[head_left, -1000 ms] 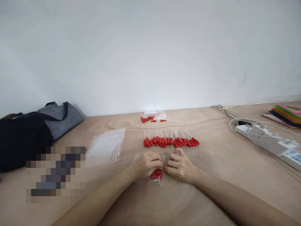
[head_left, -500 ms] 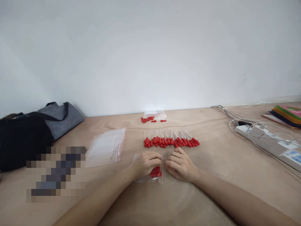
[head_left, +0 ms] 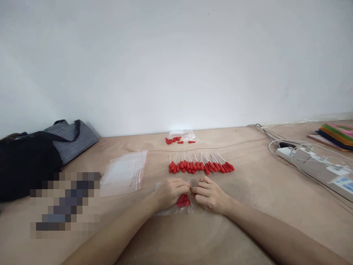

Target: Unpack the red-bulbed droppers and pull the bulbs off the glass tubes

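Note:
A clear zip bag (head_left: 168, 211) lies on the table in front of me, with red-bulbed droppers (head_left: 183, 201) showing through its plastic. My left hand (head_left: 171, 193) rests over the bag, its fingers closed on the plastic near the right edge. Closed in a pinch at that same edge is my right hand (head_left: 209, 194), its fingertips close to those of the left. Just beyond my hands, a row of droppers (head_left: 193, 165) has the red bulbs facing me and the pale stems pointing away.
Flat clear zip bags (head_left: 121, 173) are stacked to the left. Farther back are loose red bulbs (head_left: 172, 140) beside another plastic bag (head_left: 180, 134). A power strip (head_left: 317, 165) with cables is at right, a dark bag (head_left: 30, 165) at left, near a blurred-out patch (head_left: 68, 204).
My right hand has moved slightly left and toward me, from the row of droppers to the bag's edge. The bag's right edge has shifted a little to the right.

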### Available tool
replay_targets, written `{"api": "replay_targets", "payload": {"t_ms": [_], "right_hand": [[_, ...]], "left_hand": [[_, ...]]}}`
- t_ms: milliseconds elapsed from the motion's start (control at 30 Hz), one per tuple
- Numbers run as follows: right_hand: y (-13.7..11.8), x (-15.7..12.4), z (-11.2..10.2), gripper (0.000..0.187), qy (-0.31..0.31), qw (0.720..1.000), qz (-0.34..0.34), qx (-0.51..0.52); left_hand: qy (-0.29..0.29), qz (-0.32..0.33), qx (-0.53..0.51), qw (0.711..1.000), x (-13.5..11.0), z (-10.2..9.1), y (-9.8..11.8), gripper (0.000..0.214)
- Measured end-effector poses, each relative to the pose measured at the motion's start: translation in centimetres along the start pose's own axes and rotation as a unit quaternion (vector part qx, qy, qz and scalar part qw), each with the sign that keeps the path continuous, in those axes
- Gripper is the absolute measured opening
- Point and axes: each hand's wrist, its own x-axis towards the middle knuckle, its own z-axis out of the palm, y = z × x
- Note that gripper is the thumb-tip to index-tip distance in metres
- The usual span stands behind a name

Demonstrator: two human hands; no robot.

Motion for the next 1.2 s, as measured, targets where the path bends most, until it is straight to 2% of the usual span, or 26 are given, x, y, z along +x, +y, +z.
{"api": "replay_targets", "payload": {"t_ms": [167,467,700,933,1100,1200], "right_hand": [[-0.1,0.2,0.0,0.028,0.009,1.0,0.009,0.019],[-0.5,0.1,0.1,0.024,0.023,0.996,0.063,0.06],[-0.3,-0.3,0.4,0.024,0.024,0.998,0.039,0.041],[-0.5,0.2,0.2,0.035,0.015,1.0,0.008,-0.011],[-0.2,0.3,0.0,0.038,0.002,0.999,-0.023,-0.044],[0.2,0.0,0.0,0.036,-0.014,0.999,-0.013,-0.043]], "left_hand": [[-0.032,0.025,0.08,0.996,0.4,-0.3,0.1,0.029],[0.012,0.077,0.095,0.992,0.3,0.3,-0.3,0.027],[-0.003,0.067,0.11,0.992,0.3,0.1,-0.1,0.026],[-0.061,0.109,0.135,0.983,0.5,0.1,-0.1,0.03],[-0.093,0.125,0.16,0.975,0.9,-0.7,-0.2,0.028],[-0.096,0.107,0.144,0.979,1.0,-1.3,-0.3,0.028]]}}
